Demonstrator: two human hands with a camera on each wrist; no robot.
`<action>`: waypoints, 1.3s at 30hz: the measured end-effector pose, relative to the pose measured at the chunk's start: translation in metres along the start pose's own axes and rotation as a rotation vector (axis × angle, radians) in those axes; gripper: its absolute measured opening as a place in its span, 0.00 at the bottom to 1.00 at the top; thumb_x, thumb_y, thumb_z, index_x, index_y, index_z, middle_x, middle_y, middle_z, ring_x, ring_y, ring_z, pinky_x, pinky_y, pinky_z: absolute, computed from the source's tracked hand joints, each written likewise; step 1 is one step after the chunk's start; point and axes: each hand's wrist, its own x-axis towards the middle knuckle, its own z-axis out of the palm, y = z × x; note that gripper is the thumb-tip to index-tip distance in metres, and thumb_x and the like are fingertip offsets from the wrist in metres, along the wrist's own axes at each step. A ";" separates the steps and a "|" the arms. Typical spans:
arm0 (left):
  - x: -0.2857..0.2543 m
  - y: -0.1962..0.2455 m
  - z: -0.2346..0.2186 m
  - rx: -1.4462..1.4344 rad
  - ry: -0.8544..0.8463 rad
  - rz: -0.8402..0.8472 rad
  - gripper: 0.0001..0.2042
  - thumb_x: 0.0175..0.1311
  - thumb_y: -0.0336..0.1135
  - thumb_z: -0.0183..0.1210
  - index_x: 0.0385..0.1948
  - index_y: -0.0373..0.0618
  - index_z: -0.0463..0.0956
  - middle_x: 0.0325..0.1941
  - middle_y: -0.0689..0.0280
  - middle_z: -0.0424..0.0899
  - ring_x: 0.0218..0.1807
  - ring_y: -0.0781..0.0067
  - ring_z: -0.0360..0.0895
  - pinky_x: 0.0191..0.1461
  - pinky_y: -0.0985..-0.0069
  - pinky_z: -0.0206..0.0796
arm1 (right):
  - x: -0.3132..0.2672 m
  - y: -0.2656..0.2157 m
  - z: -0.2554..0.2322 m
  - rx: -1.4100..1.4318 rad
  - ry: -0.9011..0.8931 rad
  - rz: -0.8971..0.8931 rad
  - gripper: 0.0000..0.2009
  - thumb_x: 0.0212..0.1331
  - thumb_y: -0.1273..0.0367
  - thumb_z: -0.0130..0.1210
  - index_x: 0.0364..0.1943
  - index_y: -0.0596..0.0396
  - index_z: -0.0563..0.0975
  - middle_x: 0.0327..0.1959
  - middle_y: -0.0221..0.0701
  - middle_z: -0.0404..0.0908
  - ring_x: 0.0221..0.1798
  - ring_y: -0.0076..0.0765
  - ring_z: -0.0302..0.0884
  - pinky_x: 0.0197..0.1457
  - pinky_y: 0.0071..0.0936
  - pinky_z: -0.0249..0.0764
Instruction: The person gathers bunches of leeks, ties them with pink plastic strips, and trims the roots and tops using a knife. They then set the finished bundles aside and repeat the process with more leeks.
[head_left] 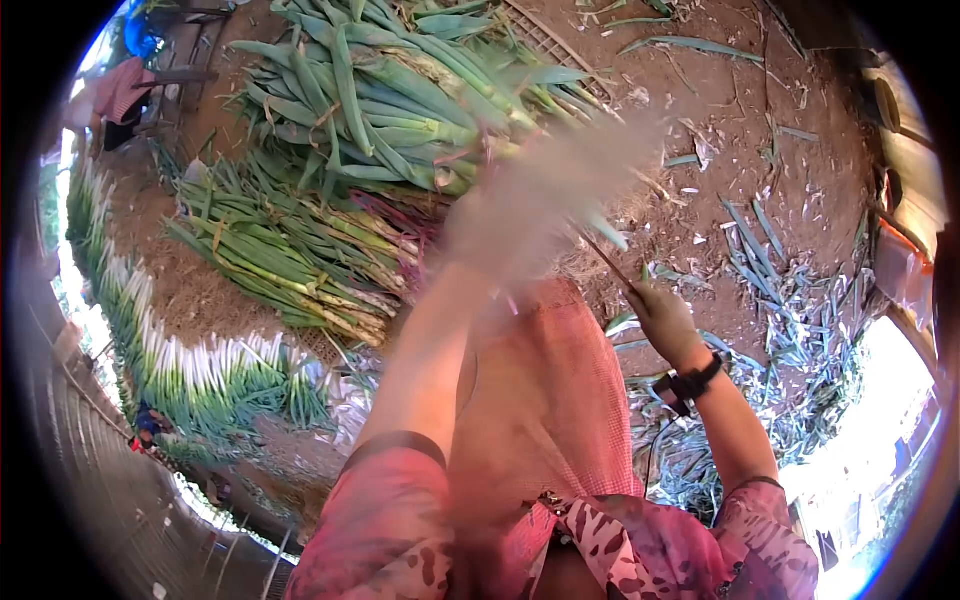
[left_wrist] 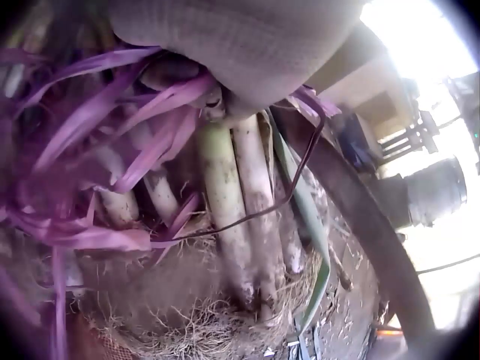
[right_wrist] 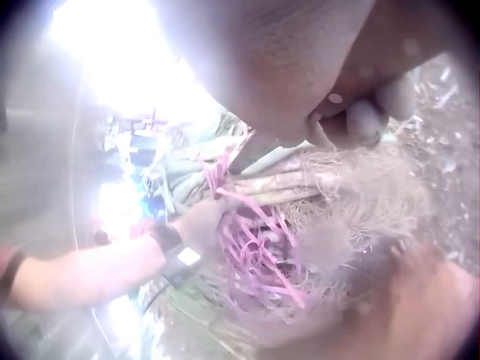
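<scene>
My left hand (left_wrist: pixel 240 52) grips green onion stalks (left_wrist: pixel 225 202) near their rooted ends; in the head view this hand is smeared by blur. Loose purple tie strips (left_wrist: pixel 112 150) tangle beside its fingers, and matted roots (left_wrist: pixel 195 322) spread below. With curled fingers my right hand (head_left: pixel 665 318) holds a long, thin dark tool (head_left: pixel 603 255) slanting toward the stalks. A dark curved strip (left_wrist: pixel 360 210) crosses beside the stalks in the left wrist view. In the right wrist view the right hand's fingers (right_wrist: pixel 364 120) hang above the roots.
A large heap of green onions (head_left: pixel 370 100) lies ahead, with a smaller bundle (head_left: pixel 290 250) beside it. Cleaned white-stemmed onions (head_left: pixel 220 365) line the left. Cut leaves (head_left: pixel 780 400) litter the dirt floor (head_left: pixel 720 90) at right. A reddish mesh cloth (head_left: pixel 585 370) covers the lap.
</scene>
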 end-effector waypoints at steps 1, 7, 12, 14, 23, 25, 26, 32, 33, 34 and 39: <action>0.000 0.001 -0.001 -0.026 0.001 -0.009 0.14 0.59 0.37 0.54 0.46 0.48 0.80 0.42 0.48 0.83 0.48 0.42 0.78 0.51 0.57 0.70 | -0.014 0.007 -0.005 0.013 0.010 0.012 0.12 0.67 0.59 0.51 0.43 0.50 0.79 0.29 0.44 0.82 0.35 0.58 0.80 0.38 0.49 0.76; 0.016 -0.045 0.037 0.173 -0.066 0.133 0.16 0.62 0.44 0.56 0.47 0.49 0.81 0.43 0.46 0.82 0.48 0.40 0.77 0.51 0.57 0.69 | 0.030 0.011 0.019 -0.013 0.055 -0.076 0.12 0.68 0.58 0.50 0.42 0.47 0.79 0.29 0.44 0.82 0.34 0.57 0.80 0.37 0.49 0.75; 0.010 -0.112 0.045 -0.102 0.004 0.190 0.16 0.66 0.46 0.57 0.49 0.50 0.80 0.40 0.56 0.86 0.41 0.60 0.83 0.45 0.64 0.72 | 0.043 0.009 0.021 -0.039 0.033 -0.028 0.11 0.68 0.57 0.49 0.42 0.46 0.78 0.30 0.43 0.82 0.35 0.56 0.81 0.38 0.49 0.75; 0.007 -0.096 0.015 -0.191 0.035 0.310 0.15 0.67 0.46 0.57 0.46 0.46 0.80 0.38 0.63 0.85 0.37 0.71 0.80 0.41 0.71 0.70 | 0.014 0.014 0.015 -0.002 0.042 -0.011 0.11 0.68 0.58 0.49 0.42 0.46 0.78 0.30 0.43 0.82 0.35 0.56 0.81 0.38 0.49 0.75; 0.045 -0.119 -0.061 -1.092 -0.122 -0.192 0.11 0.72 0.39 0.51 0.27 0.48 0.72 0.18 0.76 0.63 0.18 0.83 0.59 0.21 0.81 0.52 | -0.131 0.052 0.013 0.061 -0.003 0.268 0.11 0.66 0.61 0.53 0.41 0.52 0.81 0.30 0.44 0.82 0.34 0.57 0.80 0.35 0.45 0.75; 0.025 -0.109 -0.098 -1.284 -0.232 -0.183 0.10 0.73 0.39 0.51 0.29 0.48 0.70 0.19 0.76 0.62 0.18 0.84 0.55 0.21 0.81 0.51 | -0.154 0.057 0.021 0.110 -0.011 0.337 0.12 0.67 0.61 0.52 0.41 0.53 0.81 0.26 0.42 0.82 0.30 0.52 0.82 0.33 0.42 0.75; 0.012 -0.103 -0.121 -1.376 -0.290 -0.175 0.10 0.73 0.39 0.51 0.30 0.48 0.70 0.20 0.76 0.62 0.18 0.84 0.53 0.21 0.82 0.50 | -0.162 0.051 0.021 0.212 -0.016 0.454 0.12 0.67 0.60 0.52 0.40 0.54 0.80 0.24 0.40 0.81 0.26 0.48 0.80 0.30 0.39 0.74; -0.056 -0.067 -0.241 -1.015 -0.188 0.209 0.06 0.74 0.38 0.50 0.38 0.50 0.70 0.32 0.77 0.66 0.23 0.89 0.57 0.24 0.84 0.50 | -0.225 0.030 0.056 0.801 0.204 0.862 0.13 0.68 0.59 0.53 0.40 0.54 0.80 0.14 0.24 0.68 0.11 0.22 0.65 0.14 0.22 0.60; -0.072 -0.054 -0.244 -0.812 -0.111 0.270 0.06 0.73 0.39 0.51 0.40 0.50 0.71 0.32 0.78 0.66 0.23 0.90 0.57 0.24 0.85 0.49 | -0.236 0.024 0.061 0.907 0.210 0.900 0.12 0.68 0.59 0.52 0.40 0.52 0.79 0.16 0.23 0.69 0.13 0.21 0.65 0.15 0.21 0.62; -0.085 -0.039 -0.242 -0.609 -0.053 0.335 0.06 0.73 0.40 0.52 0.41 0.50 0.71 0.32 0.79 0.65 0.24 0.92 0.58 0.24 0.86 0.49 | -0.245 0.017 0.069 0.980 0.235 0.898 0.12 0.68 0.59 0.52 0.40 0.52 0.79 0.17 0.24 0.70 0.13 0.21 0.66 0.15 0.21 0.63; -0.140 0.001 -0.167 -0.308 -0.205 0.212 0.08 0.72 0.45 0.54 0.34 0.55 0.75 0.22 0.83 0.63 0.18 0.92 0.54 0.18 0.87 0.42 | -0.329 -0.022 0.118 1.109 0.334 0.969 0.15 0.67 0.61 0.51 0.51 0.54 0.76 0.23 0.26 0.74 0.17 0.23 0.71 0.19 0.25 0.69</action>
